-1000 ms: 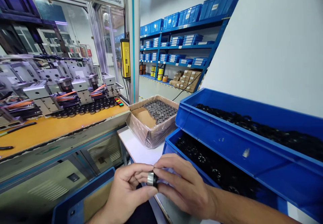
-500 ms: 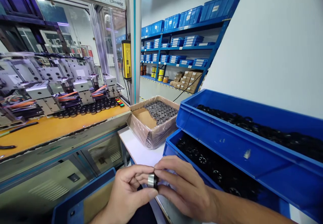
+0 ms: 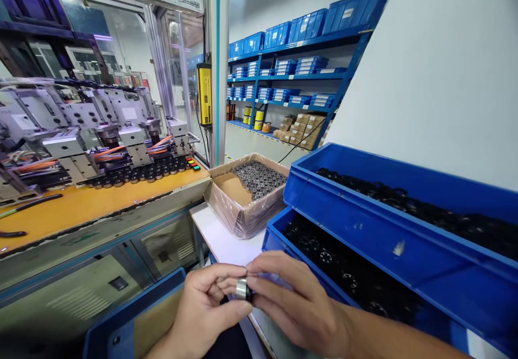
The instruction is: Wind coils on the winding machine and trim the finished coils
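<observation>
A small silvery stator core (image 3: 242, 289), with a black end piece on its right side, is between my two hands just above the white table. My left hand (image 3: 210, 305) grips it, with the thumb below and the bent fingers above and behind. My right hand (image 3: 293, 299) closes in from the right, its fingertips pressed against the black end piece. The fingertips of both hands meet above the core. The core's far side is hidden by my fingers.
An open carton (image 3: 243, 216) of metal cores stands on the white table (image 3: 202, 219). At right, an upper blue bin (image 3: 364, 224) and a lower blue bin (image 3: 277, 224) hold black parts. A machine bench (image 3: 121, 197) with a row of black-topped cores is at left.
Both hands keep nearly the same position around the core. My right fingers have shifted slightly against the black end piece, and the camera view has moved a little.
</observation>
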Demonstrator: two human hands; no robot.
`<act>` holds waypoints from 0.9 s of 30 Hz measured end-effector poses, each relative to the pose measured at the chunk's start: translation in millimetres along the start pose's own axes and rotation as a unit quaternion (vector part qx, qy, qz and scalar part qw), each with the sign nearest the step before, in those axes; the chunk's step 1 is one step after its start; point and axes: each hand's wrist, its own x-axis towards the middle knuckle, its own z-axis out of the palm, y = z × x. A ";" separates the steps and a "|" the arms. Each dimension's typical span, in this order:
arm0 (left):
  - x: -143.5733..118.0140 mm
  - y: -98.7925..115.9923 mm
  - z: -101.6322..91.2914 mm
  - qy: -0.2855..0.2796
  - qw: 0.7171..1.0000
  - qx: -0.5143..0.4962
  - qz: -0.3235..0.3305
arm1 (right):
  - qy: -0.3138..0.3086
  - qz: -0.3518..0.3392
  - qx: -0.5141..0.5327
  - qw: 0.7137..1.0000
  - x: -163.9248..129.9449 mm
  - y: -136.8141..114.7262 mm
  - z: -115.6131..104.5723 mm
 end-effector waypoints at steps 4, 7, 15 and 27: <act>0.6 -0.1 1.1 0.000 1.000 0.001 0.000 | 0.008 0.007 0.015 1.000 1.5 -0.1 1.2; 0.5 -0.9 0.4 0.002 1.000 0.006 -0.009 | 0.006 0.003 0.017 1.000 2.3 1.5 2.6; 0.2 -2.4 -5.4 0.005 0.998 -0.013 -0.063 | 0.006 0.001 -0.008 1.000 -5.0 1.4 4.7; -1.8 -9.5 -1.8 0.033 0.995 -0.052 -0.084 | -0.026 -0.048 -0.093 0.994 4.8 -1.0 -0.6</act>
